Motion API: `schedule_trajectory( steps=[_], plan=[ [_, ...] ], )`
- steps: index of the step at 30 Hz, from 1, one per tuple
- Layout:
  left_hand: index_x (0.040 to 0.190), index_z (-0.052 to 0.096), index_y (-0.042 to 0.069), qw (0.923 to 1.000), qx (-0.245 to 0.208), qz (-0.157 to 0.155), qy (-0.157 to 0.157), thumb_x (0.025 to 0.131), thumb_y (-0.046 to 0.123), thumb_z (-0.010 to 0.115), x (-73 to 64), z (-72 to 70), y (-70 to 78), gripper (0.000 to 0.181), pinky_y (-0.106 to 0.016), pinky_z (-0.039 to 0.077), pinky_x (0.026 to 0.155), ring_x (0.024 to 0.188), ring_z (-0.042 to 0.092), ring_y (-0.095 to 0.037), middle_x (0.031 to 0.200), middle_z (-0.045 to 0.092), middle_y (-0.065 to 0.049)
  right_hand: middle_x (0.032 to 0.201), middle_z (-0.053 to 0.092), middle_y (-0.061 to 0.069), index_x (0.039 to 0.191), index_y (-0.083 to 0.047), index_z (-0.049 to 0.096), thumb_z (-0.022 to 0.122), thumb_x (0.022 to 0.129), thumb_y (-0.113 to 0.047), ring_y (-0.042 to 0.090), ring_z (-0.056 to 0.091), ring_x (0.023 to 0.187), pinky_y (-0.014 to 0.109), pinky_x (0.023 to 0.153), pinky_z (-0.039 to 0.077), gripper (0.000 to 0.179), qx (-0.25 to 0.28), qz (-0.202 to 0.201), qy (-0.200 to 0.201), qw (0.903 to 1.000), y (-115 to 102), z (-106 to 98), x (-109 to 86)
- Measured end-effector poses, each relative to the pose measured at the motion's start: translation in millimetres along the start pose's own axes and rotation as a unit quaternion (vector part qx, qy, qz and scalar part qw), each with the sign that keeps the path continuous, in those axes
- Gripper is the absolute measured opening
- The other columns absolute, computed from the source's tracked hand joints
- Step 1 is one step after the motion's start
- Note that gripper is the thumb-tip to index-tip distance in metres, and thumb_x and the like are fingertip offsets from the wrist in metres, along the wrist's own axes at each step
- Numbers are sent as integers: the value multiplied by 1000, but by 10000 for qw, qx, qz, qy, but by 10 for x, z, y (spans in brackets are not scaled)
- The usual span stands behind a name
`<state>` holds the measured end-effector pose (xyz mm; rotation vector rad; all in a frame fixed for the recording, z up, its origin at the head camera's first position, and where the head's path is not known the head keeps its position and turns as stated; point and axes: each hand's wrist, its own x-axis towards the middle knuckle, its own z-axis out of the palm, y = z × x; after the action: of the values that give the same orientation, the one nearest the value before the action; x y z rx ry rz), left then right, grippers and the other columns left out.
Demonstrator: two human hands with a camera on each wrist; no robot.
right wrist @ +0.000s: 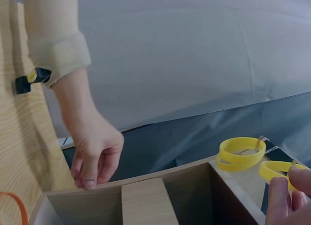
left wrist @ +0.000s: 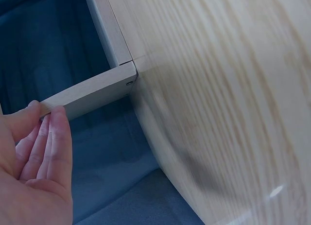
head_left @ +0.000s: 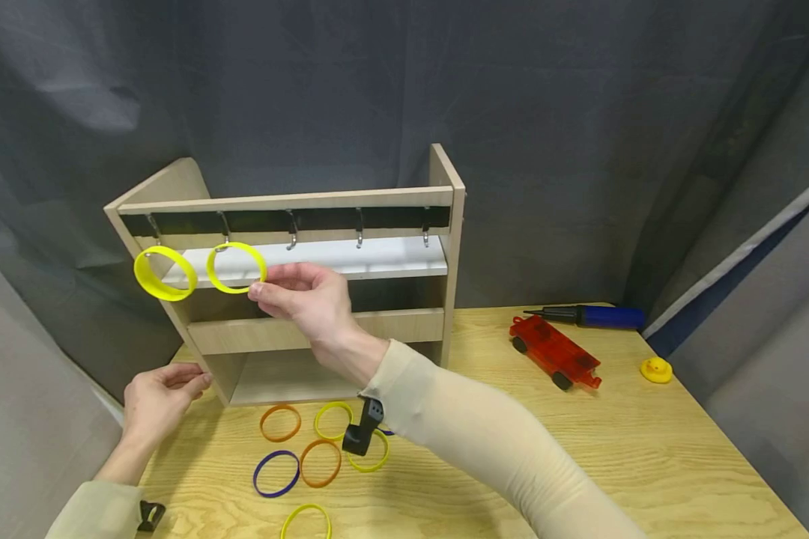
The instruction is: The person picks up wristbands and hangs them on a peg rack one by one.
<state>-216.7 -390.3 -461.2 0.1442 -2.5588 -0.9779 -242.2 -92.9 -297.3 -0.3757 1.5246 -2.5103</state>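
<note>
My right hand (head_left: 306, 299) pinches a yellow wristband (head_left: 210, 266) by its right edge, and the band overlaps the second hook (head_left: 225, 228) from the left. On the leftmost hook hangs another yellow wristband (head_left: 150, 283). The hooks sit on a dark strip across a small wooden shelf (head_left: 310, 201). Low on the shelf's left side, my left hand (head_left: 162, 397) grips the panel edge; the left wrist view shows thumb and fingers (left wrist: 59, 130) on that wood (left wrist: 97, 91).
Several loose wristbands lie on the table before the shelf, among them an orange one (head_left: 261, 424), a purple one (head_left: 256, 479) and a yellow one (head_left: 317, 421). To the right are a red toy wagon (head_left: 556, 350), a blue hand pump (head_left: 610, 317) and a yellow rubber duck (head_left: 657, 370).
</note>
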Motion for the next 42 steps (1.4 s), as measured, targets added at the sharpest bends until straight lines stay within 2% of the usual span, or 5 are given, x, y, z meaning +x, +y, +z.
schedule_trajectory(
  steps=[9,16,23,35,42],
  plan=[
    [118,85,2,10000,37,-26,-48,101,26,85,-13,-7,0,29,-17,55,56,66,68,16,105,88,-17,113,84,27,114,5,80,85,92,13,11,81,79,44,95,70,24,3,-155,111,9998,117,23,20],
    [118,85,2,10000,33,-42,-44,101,26,85,-15,-6,4,29,-17,55,56,66,68,16,106,88,-18,111,85,26,113,5,80,86,91,12,11,80,76,33,82,72,24,-19,-278,202,9994,154,53,28],
    [118,85,1,10000,37,2,-51,101,24,86,-14,-10,5,29,-17,55,56,66,68,16,105,88,-18,113,86,20,117,1,81,87,91,9,11,81,84,35,87,72,28,-276,-302,103,9991,171,-2,0],
    [117,85,2,10000,-28,15,54,100,23,86,-4,6,2,27,-15,56,57,65,66,20,103,88,-18,117,84,26,124,8,77,82,98,6,9,82,88,39,94,71,27,-571,-334,-486,9966,211,-382,-239],
    [120,84,-1,9998,-171,-141,10,101,22,86,-13,18,-1,30,-15,58,58,65,67,19,104,88,-20,118,84,25,130,13,71,77,102,4,7,83,89,38,93,71,31,-1103,-298,-760,9905,195,-726,-378]
  ],
)
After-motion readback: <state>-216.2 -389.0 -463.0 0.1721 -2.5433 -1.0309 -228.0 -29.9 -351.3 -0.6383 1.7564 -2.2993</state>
